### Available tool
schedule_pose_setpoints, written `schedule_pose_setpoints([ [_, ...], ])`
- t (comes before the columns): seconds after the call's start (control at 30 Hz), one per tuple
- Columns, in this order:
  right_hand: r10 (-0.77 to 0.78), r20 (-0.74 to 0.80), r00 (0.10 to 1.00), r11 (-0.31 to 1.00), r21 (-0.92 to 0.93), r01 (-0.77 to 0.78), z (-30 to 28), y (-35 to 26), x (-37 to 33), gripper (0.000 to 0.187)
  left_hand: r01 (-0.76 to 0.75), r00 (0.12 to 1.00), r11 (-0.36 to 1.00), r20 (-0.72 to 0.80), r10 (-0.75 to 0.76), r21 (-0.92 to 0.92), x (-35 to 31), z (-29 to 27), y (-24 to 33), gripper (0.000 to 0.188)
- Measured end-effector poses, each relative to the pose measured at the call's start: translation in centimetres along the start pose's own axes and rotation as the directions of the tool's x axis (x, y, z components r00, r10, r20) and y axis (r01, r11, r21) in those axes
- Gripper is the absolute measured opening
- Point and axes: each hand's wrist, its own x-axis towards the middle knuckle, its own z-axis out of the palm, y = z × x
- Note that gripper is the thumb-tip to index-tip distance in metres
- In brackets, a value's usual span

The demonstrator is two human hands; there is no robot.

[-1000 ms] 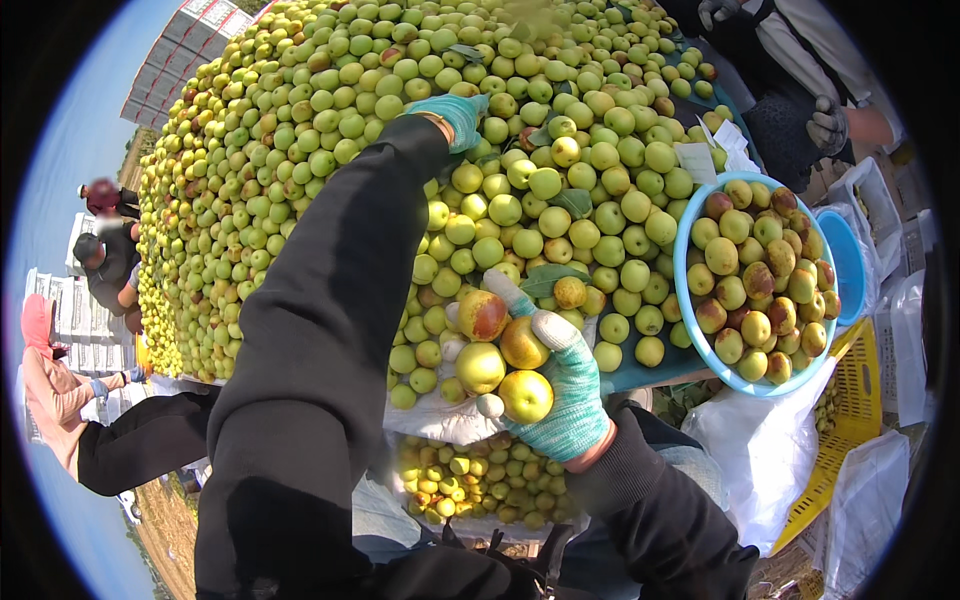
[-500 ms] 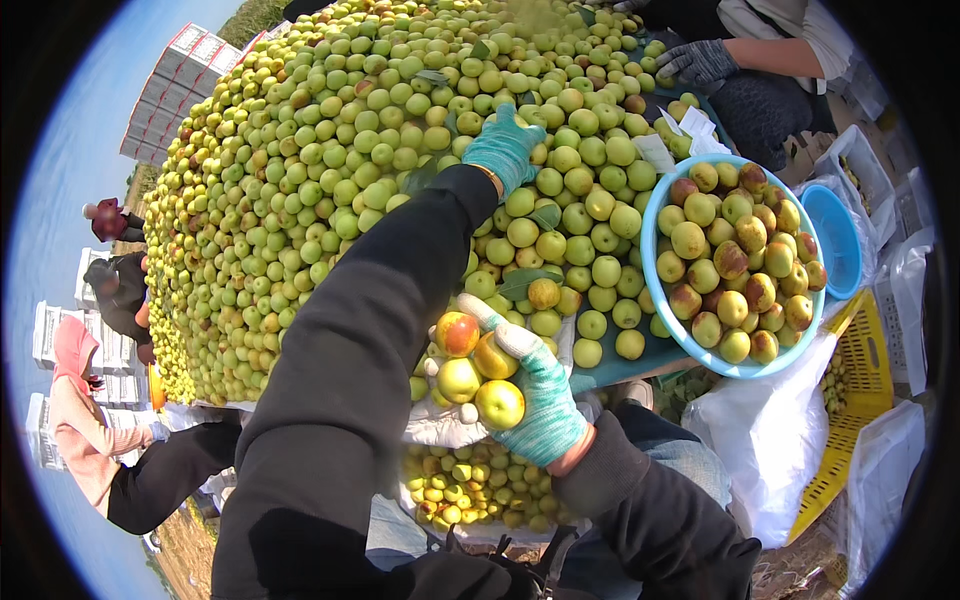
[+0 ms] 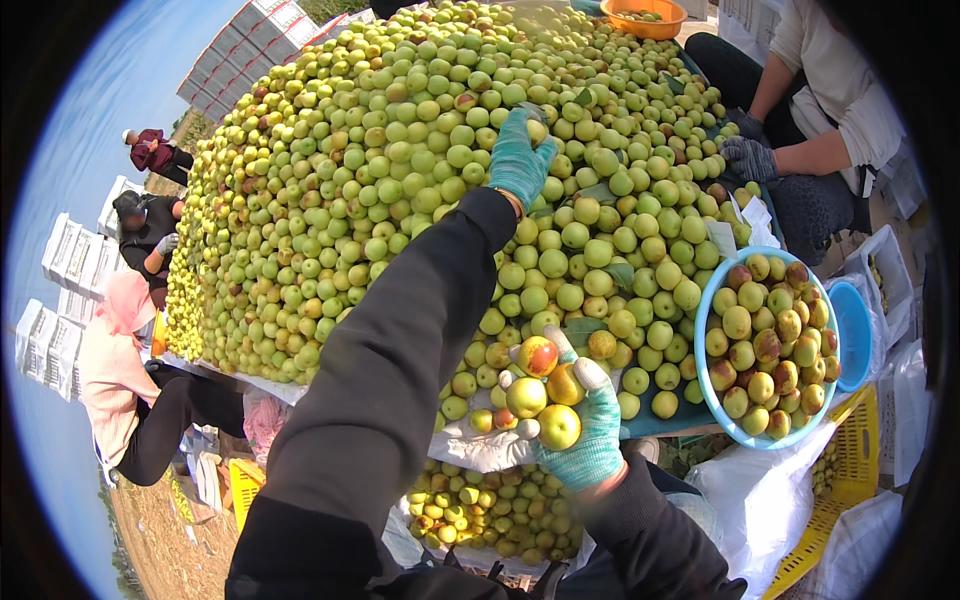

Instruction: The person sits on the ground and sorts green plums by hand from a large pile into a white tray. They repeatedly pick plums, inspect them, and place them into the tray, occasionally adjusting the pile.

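A big heap of green jujubes (image 3: 330,190) spreads in front of me. My left hand (image 3: 520,160), in a teal glove, reaches over the heap, its fingers closed around one yellowish jujube (image 3: 537,131). Nearer to me, my right hand (image 3: 583,430) wears a matching glove with pale fingertips. It is cupped palm up around several larger jujubes, among them a red-blotched jujube (image 3: 538,356) and a yellow-green jujube (image 3: 559,427). The fingers partly cover these fruits. Below that hand, more jujubes (image 3: 490,515) lie in a lined container at my lap.
A light blue basin (image 3: 708,385) of reddish-brown jujubes stands at the right, beside a smaller blue basin (image 3: 850,335) and a yellow crate (image 3: 850,450). A co-worker's gray-gloved hand (image 3: 750,158) rests at the heap's right edge. An orange bowl (image 3: 645,25) is at the far side; other people sit at left.
My left hand has moved farther up the heap and now grips a jujube. The right hand keeps its fruits. The view has shifted, bringing the orange bowl into sight.
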Motion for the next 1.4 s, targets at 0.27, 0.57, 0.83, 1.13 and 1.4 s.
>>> schedule_pose_setpoints([
  [0.27, 0.045, -0.092, 0.995, 0.997, -0.056, -0.051, -0.4, -0.4, 1.7, 0.068, -0.065, 0.94, 0.844, 0.316, -0.127, 0.533, 6.2, -10.7, -5.1, 0.03],
  [0.57, 0.031, -0.162, 0.986, 0.981, -0.185, -0.062, 0.0, 0.6, 2.9, 0.078, -0.269, 0.789, 0.481, 0.477, -0.387, 0.835, 8.4, -2.4, -5.1, 0.04],
  [0.83, 0.066, 0.013, 0.998, 0.994, -0.087, -0.064, 0.5, 1.5, 1.4, 0.058, 0.037, 0.735, 0.981, 0.66, -0.155, 0.188, 0.9, 1.7, 1.8, 0.053],
  [1.13, 0.058, 0.038, 0.998, 0.989, -0.136, -0.053, 1.4, 2.9, -2.4, 0.061, 0.323, 0.87, 0.945, -0.409, -0.274, 0.054, -7.2, -17.2, -4.9, 0.021],
  [1.4, 0.042, -0.038, 0.998, 0.979, -0.196, -0.049, 0.9, 4.4, -3.2, 0.059, 0.704, 0.66, 0.557, -0.118, -0.742, 0.441, -4.6, -22.3, -15.6, 0.057],
])
